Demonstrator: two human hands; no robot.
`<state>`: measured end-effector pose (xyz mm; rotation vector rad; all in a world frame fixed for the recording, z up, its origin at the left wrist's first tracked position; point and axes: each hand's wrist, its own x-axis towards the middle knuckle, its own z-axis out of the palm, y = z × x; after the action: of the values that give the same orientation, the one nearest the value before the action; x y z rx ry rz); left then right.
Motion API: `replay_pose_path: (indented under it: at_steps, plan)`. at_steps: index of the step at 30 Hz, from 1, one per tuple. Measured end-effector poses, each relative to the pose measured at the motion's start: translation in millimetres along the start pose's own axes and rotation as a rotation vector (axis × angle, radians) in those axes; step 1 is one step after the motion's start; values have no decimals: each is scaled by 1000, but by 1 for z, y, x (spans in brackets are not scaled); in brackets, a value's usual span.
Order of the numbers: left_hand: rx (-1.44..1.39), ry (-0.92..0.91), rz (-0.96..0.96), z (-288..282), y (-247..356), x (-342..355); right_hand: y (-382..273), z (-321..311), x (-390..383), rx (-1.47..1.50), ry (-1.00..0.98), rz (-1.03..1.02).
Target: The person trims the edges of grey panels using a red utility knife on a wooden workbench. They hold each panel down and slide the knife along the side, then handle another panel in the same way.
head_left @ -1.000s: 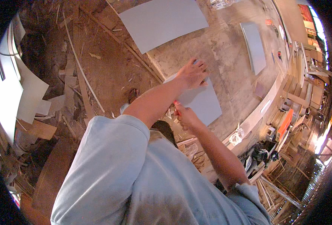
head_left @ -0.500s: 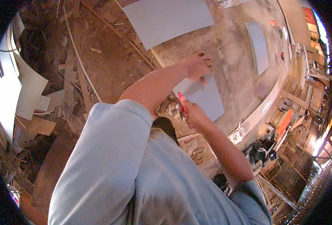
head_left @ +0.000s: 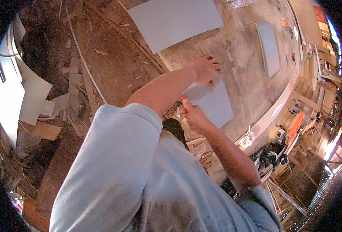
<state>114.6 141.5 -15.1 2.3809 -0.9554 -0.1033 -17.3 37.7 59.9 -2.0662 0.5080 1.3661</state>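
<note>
Gripping a red tool (head_left: 183, 98), the right hand (head_left: 195, 116) is at a grey panel (head_left: 218, 104), the left hand (head_left: 207, 70) splayed over it.

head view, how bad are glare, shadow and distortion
In the head view, glare washes out the far-left sheet; the head view also shows shadow on the grey panel beside the left hand; head-view distortion bows edges of the larger panel.
</note>
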Motion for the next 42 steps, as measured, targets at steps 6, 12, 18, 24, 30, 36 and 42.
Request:
replay_pose_path:
  at_steps: [6,12,18,24,30,36,42]
  plan:
    - [-60,48,43,11,-8,0,-26,-12,-18,27,-47,77]
    - [15,42,40,9,-7,-1,-21,-13,-13,65,-70,39]
    - [20,89,52,11,-7,0,-30,2,-16,48,-24,-2]
    - [-2,78,68,8,-7,-2,-46,-4,-17,77,-74,-79]
    - [27,21,-1,1,-4,-4,-44,-12,-27,55,-55,58]
    - [45,26,4,11,-3,5,-30,-1,25,-403,-85,-454]
    - [112,-6,20,2,0,7,-44,1,17,-261,-90,-306]
